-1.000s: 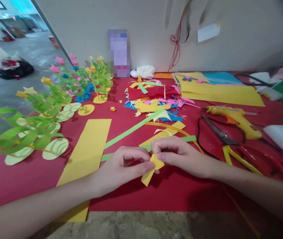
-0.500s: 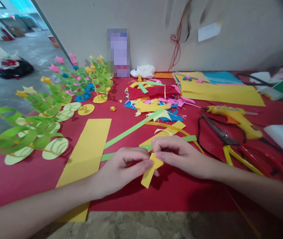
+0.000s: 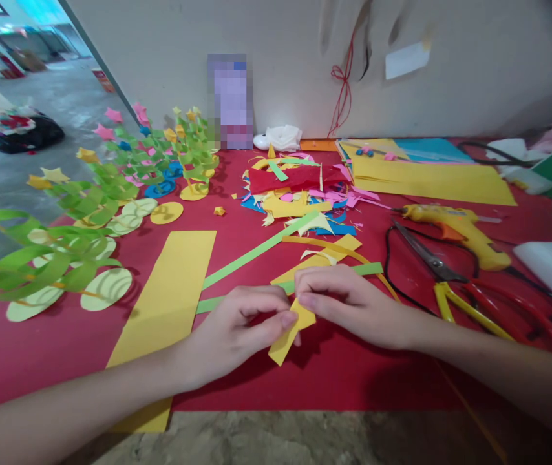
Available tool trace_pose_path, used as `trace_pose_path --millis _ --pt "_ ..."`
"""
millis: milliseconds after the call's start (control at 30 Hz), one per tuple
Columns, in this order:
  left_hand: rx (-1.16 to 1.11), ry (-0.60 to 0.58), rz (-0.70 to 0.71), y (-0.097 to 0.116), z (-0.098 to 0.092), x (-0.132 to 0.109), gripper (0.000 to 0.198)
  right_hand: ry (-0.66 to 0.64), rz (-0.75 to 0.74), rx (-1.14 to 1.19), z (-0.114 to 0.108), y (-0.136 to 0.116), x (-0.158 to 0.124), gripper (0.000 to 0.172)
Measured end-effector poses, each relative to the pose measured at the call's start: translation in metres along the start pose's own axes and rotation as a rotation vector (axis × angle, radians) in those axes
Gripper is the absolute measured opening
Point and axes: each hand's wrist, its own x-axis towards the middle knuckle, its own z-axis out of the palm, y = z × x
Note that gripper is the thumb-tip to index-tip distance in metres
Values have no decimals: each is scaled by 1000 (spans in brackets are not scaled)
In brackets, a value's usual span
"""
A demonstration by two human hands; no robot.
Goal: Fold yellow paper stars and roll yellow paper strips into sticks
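Between my two hands is a small yellow paper strip point(image 3: 283, 343), folded over on itself. My left hand point(image 3: 249, 326) pinches it from the left, thumb on top. From the right, my right hand point(image 3: 337, 294) grips the fold's upper end between thumb and fingers. One free end of the strip points down toward me, and a shorter end sticks out to the right. Just beyond my hands lie a green paper strip point(image 3: 373, 268) and a yellow paper piece point(image 3: 348, 247). A wide yellow sheet point(image 3: 174, 278) lies left of my left hand, partly under my forearm.
Paper plants with star tops point(image 3: 96, 187) stand along the left side. A heap of paper scraps point(image 3: 295, 181) lies at the back middle. On the right are scissors point(image 3: 435, 261), a yellow glue gun point(image 3: 470, 232) with its cord, and yellow sheets point(image 3: 431, 181).
The yellow strip has tilted and shifted slightly left and down between my fingers. My right thumb has moved slightly left. Both hands keep their grip.
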Motion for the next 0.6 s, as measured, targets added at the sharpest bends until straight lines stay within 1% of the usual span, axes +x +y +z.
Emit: trace_pose_path --millis 67,133,200,233,400,500,600 --pt "-13 26 -18 -2 1 -1 33 9 -12 -26 0 0 0 28" --pt "-58 96 -46 -5 3 -3 34 23 -20 -44 0 -1 0 28" --pt "-122 162 -61 -7 3 -3 31 31 -28 -57 -1 -3 0 28" --pt "-147 168 -57 -6 3 -3 28 32 -33 -63 -1 -3 0 27" --pt "-224 52 33 0 0 -2 15 54 -67 -95 0 -2 0 26" --pt "-266 42 87 1 -1 -2 13 76 -91 -111 0 -2 -2 25" --pt "-252 38 100 0 -1 -2 14 109 -143 -149 0 -2 -4 25"
